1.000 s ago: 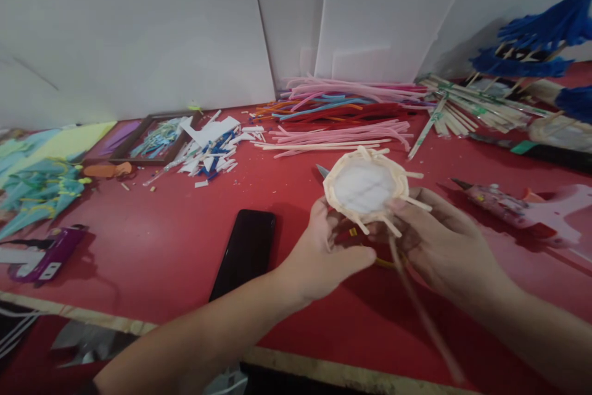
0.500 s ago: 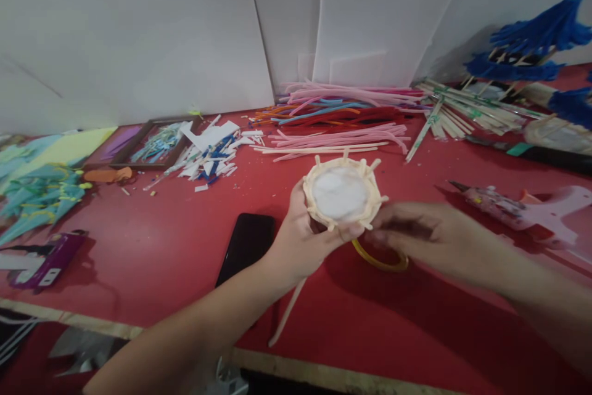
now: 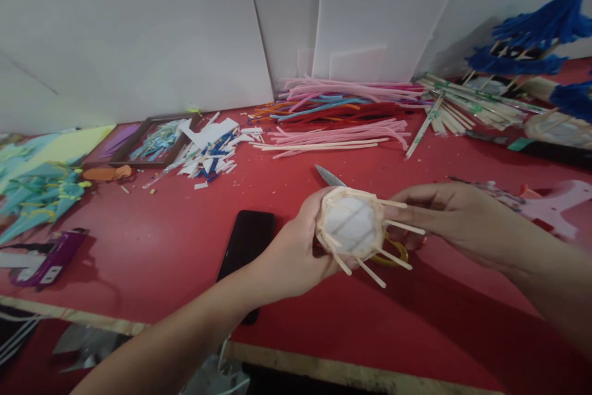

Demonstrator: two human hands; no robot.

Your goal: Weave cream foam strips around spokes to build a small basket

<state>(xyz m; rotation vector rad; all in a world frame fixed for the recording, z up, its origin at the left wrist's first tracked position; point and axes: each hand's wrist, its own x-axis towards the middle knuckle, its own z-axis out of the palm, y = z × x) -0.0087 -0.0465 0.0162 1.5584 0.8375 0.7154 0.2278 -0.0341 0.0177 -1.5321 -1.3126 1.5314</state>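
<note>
A small round basket [image 3: 354,225] with a white bottom, a cream woven rim and several thin wooden sticks jutting out is tilted toward me. My left hand [image 3: 309,241] is closed around its left side. At the basket's right edge, the bent fingers of my right hand [image 3: 425,213] press together among the sticks; whatever they pinch is hidden. Under the basket lies a pair of scissors [image 3: 329,174], its blade showing beyond the rim and a yellow handle below. Left of them, a black phone [image 3: 247,238] lies partly beneath my left forearm.
Pink, red and blue pipe cleaners [image 3: 342,130] lie behind the basket, with bundled wooden sticks [image 3: 476,108] farther right. A pink glue gun [image 3: 555,204] lies beyond my right hand. White and blue scraps [image 3: 213,148] and a brown tray [image 3: 160,142] are at left.
The basket has come lower and turned, so its sticks now point right and toward me. The scissors' blade has come into view. A cream strand that hung below the basket no longer shows there.
</note>
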